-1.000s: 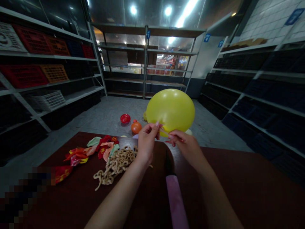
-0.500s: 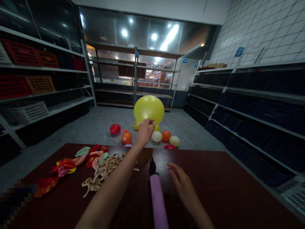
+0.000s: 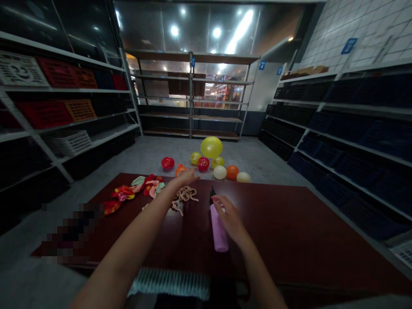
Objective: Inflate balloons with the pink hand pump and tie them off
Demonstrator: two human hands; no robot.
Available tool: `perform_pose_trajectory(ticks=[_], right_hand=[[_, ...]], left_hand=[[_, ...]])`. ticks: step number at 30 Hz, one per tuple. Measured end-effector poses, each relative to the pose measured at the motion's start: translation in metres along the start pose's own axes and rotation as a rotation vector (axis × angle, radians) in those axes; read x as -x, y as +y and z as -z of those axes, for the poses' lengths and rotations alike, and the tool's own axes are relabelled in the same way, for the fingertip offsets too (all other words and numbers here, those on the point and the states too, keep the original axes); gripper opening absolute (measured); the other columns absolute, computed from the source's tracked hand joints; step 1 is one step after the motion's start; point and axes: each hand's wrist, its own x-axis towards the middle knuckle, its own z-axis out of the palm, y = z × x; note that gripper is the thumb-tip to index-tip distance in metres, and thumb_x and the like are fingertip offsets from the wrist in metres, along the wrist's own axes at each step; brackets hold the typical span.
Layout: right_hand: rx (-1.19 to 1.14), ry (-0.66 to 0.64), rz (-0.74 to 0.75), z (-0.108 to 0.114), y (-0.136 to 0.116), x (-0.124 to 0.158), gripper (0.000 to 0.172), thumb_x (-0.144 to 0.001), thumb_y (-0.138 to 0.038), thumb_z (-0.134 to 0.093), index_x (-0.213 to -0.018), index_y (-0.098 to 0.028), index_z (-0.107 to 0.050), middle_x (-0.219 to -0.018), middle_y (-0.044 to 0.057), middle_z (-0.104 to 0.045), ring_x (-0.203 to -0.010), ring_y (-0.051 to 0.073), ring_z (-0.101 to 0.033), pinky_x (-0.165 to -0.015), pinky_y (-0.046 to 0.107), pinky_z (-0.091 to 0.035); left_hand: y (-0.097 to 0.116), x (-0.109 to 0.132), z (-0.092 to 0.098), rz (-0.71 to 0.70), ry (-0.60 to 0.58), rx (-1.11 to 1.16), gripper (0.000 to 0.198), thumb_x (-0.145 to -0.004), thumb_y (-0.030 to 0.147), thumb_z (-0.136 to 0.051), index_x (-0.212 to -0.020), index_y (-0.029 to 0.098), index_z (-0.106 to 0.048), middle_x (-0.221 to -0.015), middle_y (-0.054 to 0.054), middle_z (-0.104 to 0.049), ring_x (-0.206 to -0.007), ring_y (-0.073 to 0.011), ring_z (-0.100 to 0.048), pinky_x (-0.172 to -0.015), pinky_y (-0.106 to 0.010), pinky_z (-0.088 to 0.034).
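A pink-purple hand pump [image 3: 219, 235] with a black nozzle lies lengthwise on the dark red table [image 3: 273, 231]. My right hand [image 3: 230, 218] is over its upper end, fingers loosely stretched across the nozzle side, not visibly wrapped round it. My left hand [image 3: 189, 175] reaches forward above the far table edge, open, nothing in it. Beyond it a yellow balloon [image 3: 211, 147] appears in front of the shelving, apart from both hands. Under and beside my left forearm lie a pile of beige long uninflated balloons [image 3: 186, 194] and colourful flat pieces [image 3: 151, 188], partly hidden.
Inflated balloons lie on the floor past the table: red [image 3: 168, 163], orange [image 3: 232, 172], white [image 3: 220, 172] and others. Metal shelves with crates [image 3: 51, 113] stand left, dark crates [image 3: 341, 150] right, and a rack [image 3: 191, 116] at the back.
The big yellow balloon has moved away from my left hand and looks smaller. My right hand has come onto the pump from beside it. The view has shifted, showing the table's near edge.
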Motion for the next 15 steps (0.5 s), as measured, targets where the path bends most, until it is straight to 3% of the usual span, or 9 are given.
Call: perform_pose_trajectory(ticks=[3,5,11,15], right_hand=[[-0.013,-0.035,0.003,-0.021,-0.003,0.007,0.027,-0.093,-0.037,-0.046,-0.109,-0.027,-0.065,-0.110,0.005,-0.068,-0.103,0.022,-0.064,-0.094,0.040,-0.050],[-0.002,-0.052,0.021,-0.034,-0.003,0.013,0.028,-0.093,-0.037,-0.046,-0.109,-0.024,-0.065,-0.111,0.006,-0.068,-0.104,0.021,-0.063,-0.097,0.040,-0.047],[0.026,-0.098,0.058,-0.053,-0.004,0.032,0.030,-0.093,-0.037,-0.044,-0.108,-0.022,-0.066,-0.113,0.008,-0.066,-0.109,0.022,-0.059,-0.100,0.043,-0.043],[0.010,-0.183,0.112,-0.076,-0.009,0.040,0.028,-0.091,-0.033,-0.046,-0.107,-0.022,-0.066,-0.111,0.008,-0.065,-0.110,0.023,-0.058,-0.102,0.043,-0.042]], left_hand=[[-0.033,0.040,0.014,0.088,-0.042,-0.025,0.056,-0.087,0.040,-0.056,-0.136,0.013,-0.052,-0.138,-0.019,-0.056,-0.129,-0.0308,-0.052,-0.103,-0.039,-0.041],[-0.054,0.070,0.021,0.119,0.001,-0.027,0.053,-0.088,0.037,-0.055,-0.135,0.012,-0.053,-0.140,-0.020,-0.055,-0.129,-0.0299,-0.051,-0.104,-0.039,-0.040],[-0.100,0.157,0.019,0.353,0.303,-0.075,0.044,-0.092,0.031,-0.048,-0.134,0.017,-0.053,-0.140,-0.014,-0.055,-0.129,-0.0278,-0.048,-0.106,-0.043,-0.037],[-0.122,0.198,0.017,0.480,0.439,-0.144,0.041,-0.091,0.021,-0.047,-0.131,0.013,-0.052,-0.138,-0.016,-0.052,-0.130,-0.0286,-0.045,-0.106,-0.041,-0.037]])
